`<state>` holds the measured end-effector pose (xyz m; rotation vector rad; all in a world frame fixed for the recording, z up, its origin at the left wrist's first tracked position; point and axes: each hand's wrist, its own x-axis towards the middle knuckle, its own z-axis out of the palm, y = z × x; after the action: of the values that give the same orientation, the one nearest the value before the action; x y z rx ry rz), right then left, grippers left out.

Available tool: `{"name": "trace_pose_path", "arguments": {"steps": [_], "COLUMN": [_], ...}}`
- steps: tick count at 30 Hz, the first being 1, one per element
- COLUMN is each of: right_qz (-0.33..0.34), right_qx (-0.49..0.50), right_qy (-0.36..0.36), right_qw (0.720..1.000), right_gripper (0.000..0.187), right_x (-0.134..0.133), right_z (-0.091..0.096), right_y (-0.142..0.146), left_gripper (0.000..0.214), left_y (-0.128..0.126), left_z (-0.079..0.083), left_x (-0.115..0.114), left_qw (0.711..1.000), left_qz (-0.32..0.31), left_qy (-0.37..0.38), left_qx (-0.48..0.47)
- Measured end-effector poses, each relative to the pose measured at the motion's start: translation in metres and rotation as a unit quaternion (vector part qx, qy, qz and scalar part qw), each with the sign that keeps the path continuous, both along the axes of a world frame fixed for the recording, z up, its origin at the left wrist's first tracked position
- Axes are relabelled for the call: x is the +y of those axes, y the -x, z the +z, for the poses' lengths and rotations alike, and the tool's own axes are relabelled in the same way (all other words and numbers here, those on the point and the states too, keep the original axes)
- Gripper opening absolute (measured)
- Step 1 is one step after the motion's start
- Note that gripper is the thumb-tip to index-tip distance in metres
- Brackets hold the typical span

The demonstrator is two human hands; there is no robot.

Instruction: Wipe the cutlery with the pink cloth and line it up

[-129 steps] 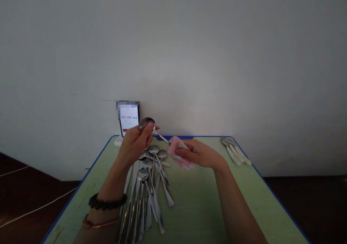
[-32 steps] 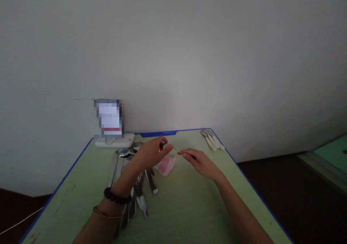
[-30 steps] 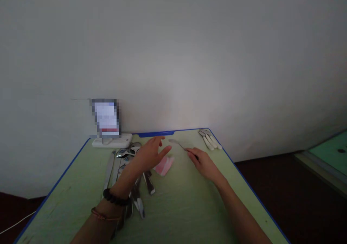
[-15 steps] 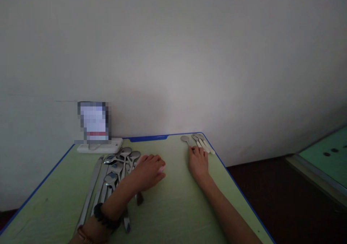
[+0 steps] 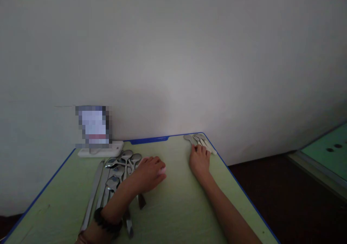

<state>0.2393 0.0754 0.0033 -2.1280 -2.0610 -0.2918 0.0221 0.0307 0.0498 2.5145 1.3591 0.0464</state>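
Observation:
My right hand (image 5: pixel 200 161) is closed on a spoon (image 5: pixel 189 138) at the far right of the table. The spoon's bowl points away from me, and the fingers cover its handle. Right beside it lie several white-handled forks (image 5: pixel 206 143). My left hand (image 5: pixel 150 174) rests near the middle with its fingers curled round a pink thing (image 5: pixel 162 170), perhaps a cloth, mostly hidden. Under and left of that forearm is a heap of metal spoons (image 5: pixel 113 182). A long table knife (image 5: pixel 93 195) lies along the heap's left side.
At the back left, a blurred screen (image 5: pixel 94 125) stands on a white power strip (image 5: pixel 116 149). The pale green table (image 5: pixel 173 215) has a blue edge and meets a grey wall (image 5: pixel 173 63). Beyond its right side is dark floor, with another green surface (image 5: pixel 330 153) further off.
My right hand has shifted slightly right, bringing the spoon closer to the forks. The left hand keeps its grip almost in place. The view has moved a little.

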Motion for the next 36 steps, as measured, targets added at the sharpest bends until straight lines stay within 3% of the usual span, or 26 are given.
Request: {"name": "trace_pose_path", "arguments": {"steps": [17,22,27,31,33,36], "right_qz": [-0.022,-0.018,0.091,0.252,0.317,0.38], "right_qx": [0.008,0.03,0.107,0.202,0.22,0.197], "right_qy": [-0.006,-0.034,-0.08,-0.079,-0.047,0.029], "right_qw": [1.0,0.999,0.987,0.943,0.921,0.903], "right_gripper": [0.039,0.042,0.043,0.04,0.04,0.036], "right_x": [0.0,-0.004,-0.018,-0.036,-0.044,-0.048], "right_z": [0.0,0.0,0.012,0.025,0.027,0.022], "right_y": [0.0,0.002,0.03,0.074,0.094,0.115], "left_gripper": [0.026,0.032,0.031,0.031,0.031,0.03], "left_y": [-0.001,0.005,0.037,0.078,0.1,0.126], "left_z": [-0.003,0.005,0.012,0.015,0.015,0.013], "left_x": [-0.001,0.0,0.003,0.004,0.002,-0.003], "left_qw": [1.0,0.997,0.988,0.984,0.982,0.976], "left_qz": [0.001,0.015,0.048,0.11,0.161,0.198], "left_qy": [0.011,0.02,-0.021,-0.046,-0.02,0.076], "left_qx": [0.002,-0.077,-0.143,-0.132,-0.097,-0.054]}}
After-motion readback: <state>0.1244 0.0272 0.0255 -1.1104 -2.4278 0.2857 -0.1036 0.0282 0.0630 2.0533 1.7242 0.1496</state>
